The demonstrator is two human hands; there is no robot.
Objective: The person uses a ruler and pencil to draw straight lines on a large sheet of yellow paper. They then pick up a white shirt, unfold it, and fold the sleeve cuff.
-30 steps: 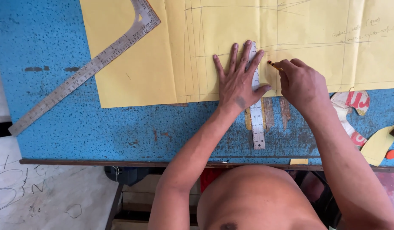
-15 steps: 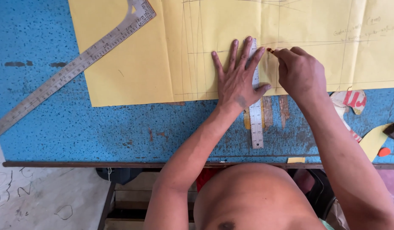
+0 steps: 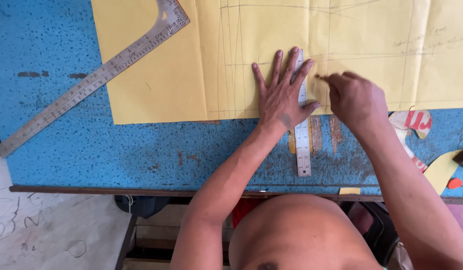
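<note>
The left hand (image 3: pixel 281 95) lies flat, fingers spread open, pressing a short steel ruler (image 3: pixel 302 145) onto the yellow pattern paper (image 3: pixel 191 60) — the ruler's lower end runs off the paper onto the blue table (image 3: pixel 66 145). Just beside it, the right hand (image 3: pixel 354 97) has fingers pinched shut on something thin (too blurred to tell what), touching the paper. A metal L-square (image 3: pixel 99 77) lies well apart at the left.
</note>
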